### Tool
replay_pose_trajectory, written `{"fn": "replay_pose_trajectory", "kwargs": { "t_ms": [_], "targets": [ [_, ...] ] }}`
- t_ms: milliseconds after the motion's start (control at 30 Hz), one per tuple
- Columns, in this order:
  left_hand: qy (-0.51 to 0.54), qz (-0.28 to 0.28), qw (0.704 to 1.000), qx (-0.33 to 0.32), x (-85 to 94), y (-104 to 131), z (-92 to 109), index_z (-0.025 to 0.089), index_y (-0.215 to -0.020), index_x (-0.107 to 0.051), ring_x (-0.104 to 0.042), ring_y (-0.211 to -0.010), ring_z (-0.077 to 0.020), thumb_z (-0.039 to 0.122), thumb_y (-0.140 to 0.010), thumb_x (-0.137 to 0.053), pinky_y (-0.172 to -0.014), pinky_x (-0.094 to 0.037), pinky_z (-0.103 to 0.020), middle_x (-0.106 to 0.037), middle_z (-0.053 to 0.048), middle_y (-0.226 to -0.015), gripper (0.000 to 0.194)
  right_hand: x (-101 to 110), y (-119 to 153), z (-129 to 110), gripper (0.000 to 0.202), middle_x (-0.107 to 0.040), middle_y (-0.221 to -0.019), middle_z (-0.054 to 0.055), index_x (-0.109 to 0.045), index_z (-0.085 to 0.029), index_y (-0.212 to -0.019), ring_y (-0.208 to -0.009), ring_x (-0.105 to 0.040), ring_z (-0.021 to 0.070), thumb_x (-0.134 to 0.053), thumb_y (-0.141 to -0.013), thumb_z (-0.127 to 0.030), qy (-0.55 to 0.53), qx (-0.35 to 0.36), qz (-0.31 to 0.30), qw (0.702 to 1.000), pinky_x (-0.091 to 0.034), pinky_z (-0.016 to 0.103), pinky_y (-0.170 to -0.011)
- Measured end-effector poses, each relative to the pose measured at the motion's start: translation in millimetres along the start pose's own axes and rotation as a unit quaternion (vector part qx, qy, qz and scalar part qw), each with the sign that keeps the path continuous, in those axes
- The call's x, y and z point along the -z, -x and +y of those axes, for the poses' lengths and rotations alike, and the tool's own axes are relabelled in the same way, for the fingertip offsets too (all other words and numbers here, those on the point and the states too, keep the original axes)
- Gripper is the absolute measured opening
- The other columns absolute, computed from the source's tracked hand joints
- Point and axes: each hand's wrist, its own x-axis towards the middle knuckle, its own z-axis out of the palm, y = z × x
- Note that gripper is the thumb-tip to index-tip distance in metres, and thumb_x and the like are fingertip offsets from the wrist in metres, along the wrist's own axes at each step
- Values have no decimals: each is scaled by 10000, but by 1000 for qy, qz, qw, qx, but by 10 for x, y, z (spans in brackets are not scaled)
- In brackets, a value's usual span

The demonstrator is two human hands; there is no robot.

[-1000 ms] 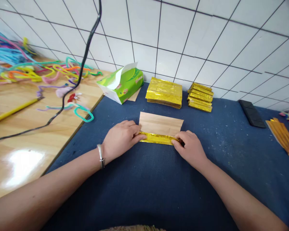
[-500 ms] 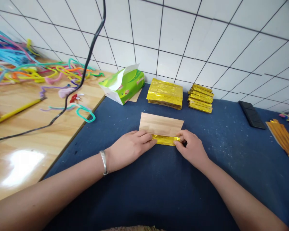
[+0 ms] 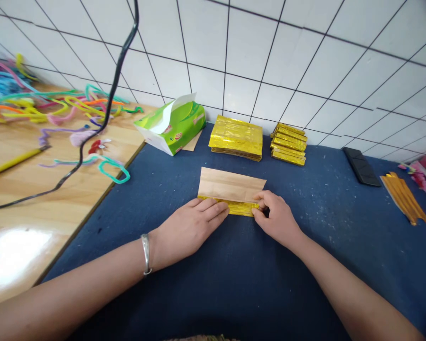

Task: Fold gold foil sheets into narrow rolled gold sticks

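Foil paper point(image 3: 230, 183) lies on a blue surface point(image 3: 234, 279) before white tiles point(image 3: 248, 52) (right hand point(image 3: 279, 218) pinching it, left hand point(image 3: 191, 225) flat).

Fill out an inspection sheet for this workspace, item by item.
Surface: dark blue surface, pale specks; wooden top at left, glare on it.
Work items: partly folded gold-and-tan sheet; gold stack and folded gold strips beyond.
Clutter: colourful fuzzy stems, green pack, black phone.
Hands: left hand lies across the fold; right hand pinches the sheet's right end.
Cables: black cable crosses the left side; contact unclear.
Surroundings: white tiled wall.
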Motion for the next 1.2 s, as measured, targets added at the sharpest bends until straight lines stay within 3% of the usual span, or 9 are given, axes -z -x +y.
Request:
{"fn": "replay_pose_trajectory", "kwargs": {
  "t_ms": [133,333,667,1067,1200],
  "targets": [
    [4,-4,1000,7,-23,-4,8,213,-1352,-404,-438,-1175,-205,150,-917,-346,-930,-349,-335,-443,-44,-1380,443,10,-5,2,143,-555,-680,-23,-562,-207,-899,-702,-488,150,-521,-766,-172,19,23,-5,1000,-345,289,-711],
    [2,-19,1000,13,-27,18,82,185,-1391,-346,-411,-1203,-241,151,-902,-353,-951,-341,-378,-433,-68,-1389,490,19,16,-7,183,-580,-722,5,-594,-206,-959,-739,-490,166,-499,-805,-177,56,54,-10,997,-357,305,-716],
    [15,-13,999,49,30,-7,214,156,-1361,-403,-430,-1173,-263,327,-952,-312,-965,-340,-408,-448,-105,-1369,452,109,93,-178,206,-572,-1034,96,-651,-191,-965,-1074,-417,264,-496,-830,-181,192,135,39,971,-351,394,-866],
    [16,0,998,62,-20,14,253,142,-1369,-390,-375,-1257,-265,327,-958,-300,-1038,-289,-409,-427,-94,-1394,459,92,88,-174,193,-605,-950,72,-630,-174,-970,-991,-445,235,-474,-857,-185,200,137,3,970,-345,372,-844],
    [18,4,998,60,-19,6,256,140,-1365,-395,-389,-1246,-263,328,-957,-305,-1020,-310,-411,-433,-99,-1390,458,84,108,-200,246,-609,-981,80,-610,-184,-1068,-989,-451,239,-471,-865,-185,222,150,1,963,-343,380,-841]
  ]
}}
